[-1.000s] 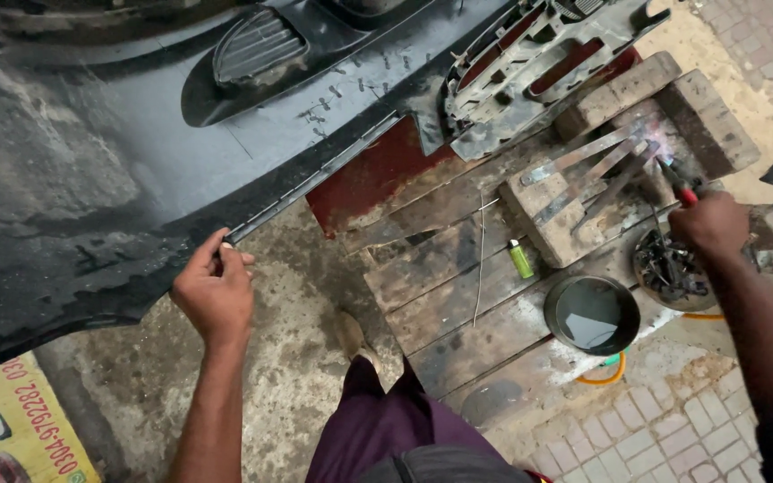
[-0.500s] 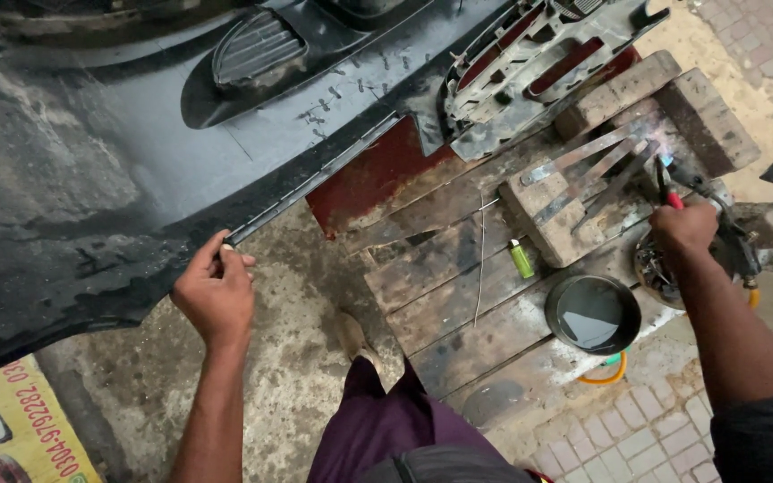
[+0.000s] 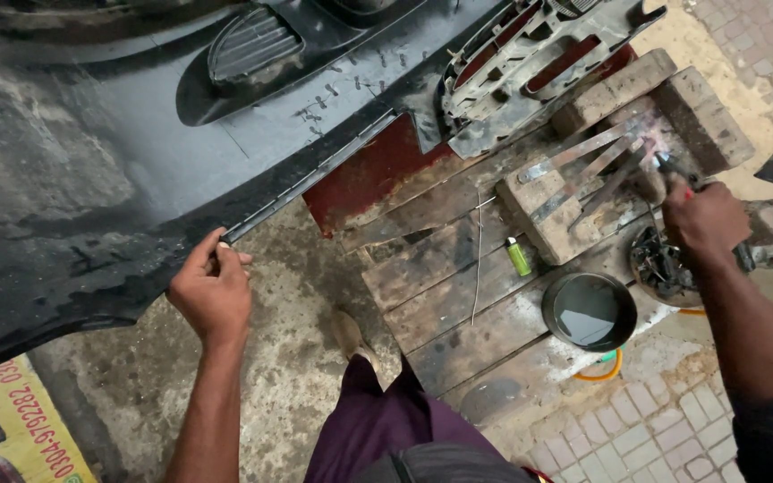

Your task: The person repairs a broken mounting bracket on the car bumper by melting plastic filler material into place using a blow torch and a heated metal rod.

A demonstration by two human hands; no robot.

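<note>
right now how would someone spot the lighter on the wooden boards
Find the weathered wooden pallet right of the big black car bumper. Near its middle, just left of the round dark pan and below the brick holding flat metal bars, lies the lighter. It is small, slim and bright green, the only green thing there.

Outdoor car-repair workshop; black bumper (image 3: 136, 179); wooden pallet (image 3: 458, 286); bricks (image 3: 619, 89).

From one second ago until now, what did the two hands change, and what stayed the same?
The right hand came down from the brick edge toward the person and now closes on a red-tipped tool among the metal strips. The left hand keeps its grip on the black bumper's edge. The green lighter and dark bowl did not move.
</note>
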